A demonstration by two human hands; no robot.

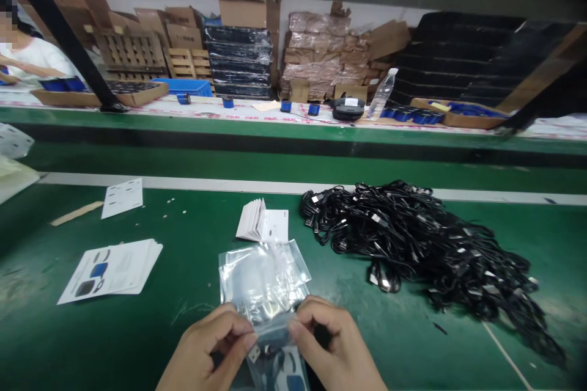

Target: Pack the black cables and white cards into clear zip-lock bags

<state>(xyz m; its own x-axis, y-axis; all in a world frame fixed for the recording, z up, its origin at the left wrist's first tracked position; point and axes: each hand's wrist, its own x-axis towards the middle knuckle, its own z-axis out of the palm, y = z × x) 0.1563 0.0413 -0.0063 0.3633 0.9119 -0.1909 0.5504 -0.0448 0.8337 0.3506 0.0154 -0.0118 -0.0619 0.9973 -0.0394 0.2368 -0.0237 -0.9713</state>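
Bottom centre of view: left hand [208,348] and right hand [337,342] both clenched, thumb to index, on the mouth of the filled bag [277,357], one per side. USB plug [254,353] and blue-printed paper visible inside. Just beyond hands: clear bags [263,275], then folded leaflets [275,226], print too small. Right of hands: black cable pile [422,244]. Left: printed sheets [110,269], heading illegible. Far ahead: white ledge cover [261,115], repeated red lettering, can't read reliably.
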